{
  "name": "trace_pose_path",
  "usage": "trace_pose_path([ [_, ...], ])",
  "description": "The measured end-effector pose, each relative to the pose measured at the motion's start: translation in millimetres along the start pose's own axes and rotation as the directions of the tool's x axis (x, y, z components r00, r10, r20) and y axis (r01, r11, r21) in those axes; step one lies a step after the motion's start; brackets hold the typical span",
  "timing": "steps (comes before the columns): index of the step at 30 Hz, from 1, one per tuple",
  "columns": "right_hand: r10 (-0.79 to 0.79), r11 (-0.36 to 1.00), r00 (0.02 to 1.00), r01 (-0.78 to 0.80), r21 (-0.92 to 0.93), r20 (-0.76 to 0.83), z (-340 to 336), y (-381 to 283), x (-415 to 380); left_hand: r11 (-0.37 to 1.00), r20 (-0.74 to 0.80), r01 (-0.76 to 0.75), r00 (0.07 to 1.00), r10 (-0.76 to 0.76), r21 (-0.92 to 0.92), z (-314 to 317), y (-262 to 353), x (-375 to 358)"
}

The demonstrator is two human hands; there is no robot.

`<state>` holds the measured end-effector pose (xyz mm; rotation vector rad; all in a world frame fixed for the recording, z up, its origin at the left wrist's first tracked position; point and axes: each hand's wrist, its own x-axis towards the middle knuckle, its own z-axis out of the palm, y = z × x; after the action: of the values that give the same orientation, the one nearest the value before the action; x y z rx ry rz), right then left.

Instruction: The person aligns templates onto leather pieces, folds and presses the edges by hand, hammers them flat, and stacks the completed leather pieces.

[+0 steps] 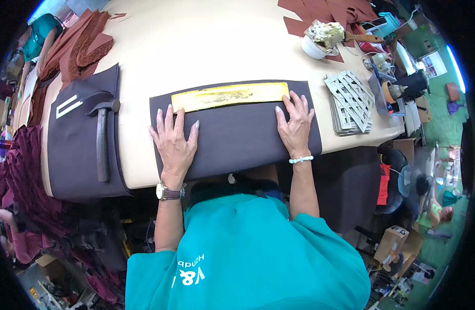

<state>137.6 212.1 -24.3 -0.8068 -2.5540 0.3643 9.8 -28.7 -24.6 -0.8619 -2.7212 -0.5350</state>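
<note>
A dark sheet of material (232,137) lies over the table's front edge before me. Along its far edge rests a long yellow strip (230,96) with dark smears on its middle. My left hand (174,135) lies spread on the sheet, its fingertips at the strip's left end. My right hand (295,123) is spread flat on the sheet too, with fingertips touching or close beside the strip's right end. Neither hand grasps anything.
Left, a hammer (102,139) and a white rectangular frame (68,106) lie on folded dark material (82,150). At right stand a pile of slotted templates (351,101) and a white cup (315,49) with a smeared brush (364,37). Another person (41,36) is at far left.
</note>
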Motion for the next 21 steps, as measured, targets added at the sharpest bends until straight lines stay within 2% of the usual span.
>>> trace_pose_path([
  [7, -0.001, 0.997, 1.0, 0.003, -0.077, 0.026, 5.5, 1.0, -0.2, 1.0, 0.001, -0.026, 1.0, 0.026, 0.011, 0.1, 0.8, 0.3],
  [21, -0.004, 0.995, 0.999, 0.007, -0.103, 0.034, 6.0, 1.7, 1.7, 1.0, -0.019, -0.021, 1.0, 0.021, -0.018, 2.2, -0.2, 0.9],
])
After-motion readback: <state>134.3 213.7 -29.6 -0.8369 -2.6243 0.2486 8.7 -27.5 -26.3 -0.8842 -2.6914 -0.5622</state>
